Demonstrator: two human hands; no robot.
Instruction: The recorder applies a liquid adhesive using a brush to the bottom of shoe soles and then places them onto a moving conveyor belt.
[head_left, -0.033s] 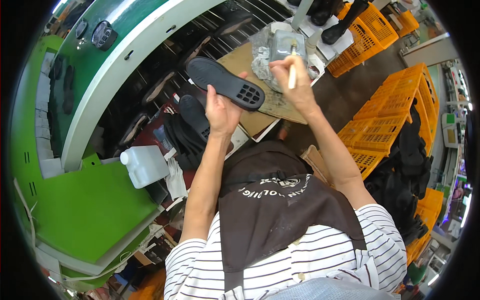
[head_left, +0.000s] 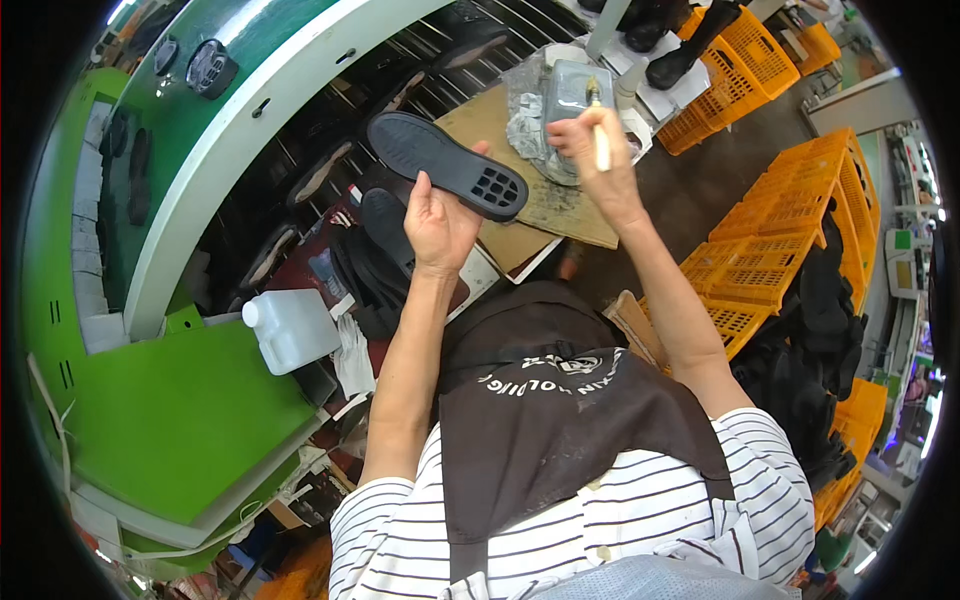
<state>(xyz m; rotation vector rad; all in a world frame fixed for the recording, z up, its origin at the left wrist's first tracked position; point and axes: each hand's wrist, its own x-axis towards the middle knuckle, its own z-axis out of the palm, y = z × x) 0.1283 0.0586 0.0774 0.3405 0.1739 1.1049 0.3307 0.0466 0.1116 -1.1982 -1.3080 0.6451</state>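
A black shoe sole [head_left: 425, 158] with a honeycomb of square recesses in its heel lies across my left hand [head_left: 443, 225], the thumb gripping its near edge. My right hand [head_left: 603, 170] is closed round the pale handle of a brush [head_left: 597, 125], whose tip points at a clear tub [head_left: 573, 90] wrapped in crumpled plastic film. Whether the bristles touch the tub's contents I cannot make out. Under the sole is a stained cardboard sheet [head_left: 545, 205]. More black soles [head_left: 365, 275] are stacked left of my left wrist.
A white plastic jug [head_left: 292, 330] stands at the left by a green machine panel [head_left: 190, 420]. Behind the sole runs a rack of metal rods [head_left: 340, 130] carrying shoe parts. Orange crates [head_left: 765, 240] with black items fill the right side. Black boots [head_left: 672, 65] stand at the far right.
My right hand has shifted slightly right and away from me with the brush, which now points more upright. The sole in my left hand has moved a touch left.
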